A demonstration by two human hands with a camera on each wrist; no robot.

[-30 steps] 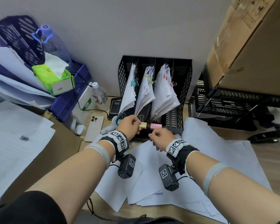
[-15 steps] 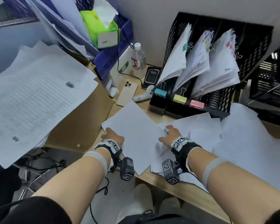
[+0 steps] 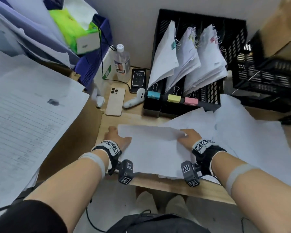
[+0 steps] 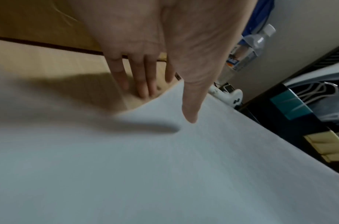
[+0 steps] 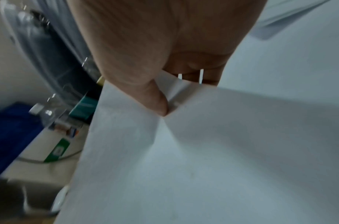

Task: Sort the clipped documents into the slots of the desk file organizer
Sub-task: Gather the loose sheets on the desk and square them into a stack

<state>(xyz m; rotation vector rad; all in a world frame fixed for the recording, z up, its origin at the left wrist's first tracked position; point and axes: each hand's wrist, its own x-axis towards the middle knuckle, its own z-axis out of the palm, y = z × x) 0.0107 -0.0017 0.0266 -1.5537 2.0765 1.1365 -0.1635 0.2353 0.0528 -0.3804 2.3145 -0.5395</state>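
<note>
A black mesh file organizer [image 3: 200, 16] stands at the back of the desk, three of its slots holding clipped paper bundles [image 3: 188, 58]. Blue [image 3: 153, 94], yellow [image 3: 173, 98] and pink [image 3: 190, 101] binder clips sit on its front lip. Near the desk's front edge lies a white paper stack [image 3: 151, 152]. My left hand [image 3: 115, 137] is at its left edge, fingers [image 4: 141, 84] straight on the desk and thumb resting on the paper [image 4: 165, 166]. My right hand [image 3: 186, 137] pinches the stack's far right corner [image 5: 203, 151], thumb on top, fingers curled beneath.
Loose white sheets [image 3: 242, 140] cover the desk to the right. A phone [image 3: 115, 101], water bottle [image 3: 122, 62] and small white device [image 3: 134, 100] sit left of the organizer. Printed sheets [image 3: 23, 115] lie on cardboard at left; black crates [image 3: 267, 78] at right.
Both hands came back from the clips on the organizer's lip to the paper near the front edge. The stack has turned square to me, and my right hand has pinched its corner.
</note>
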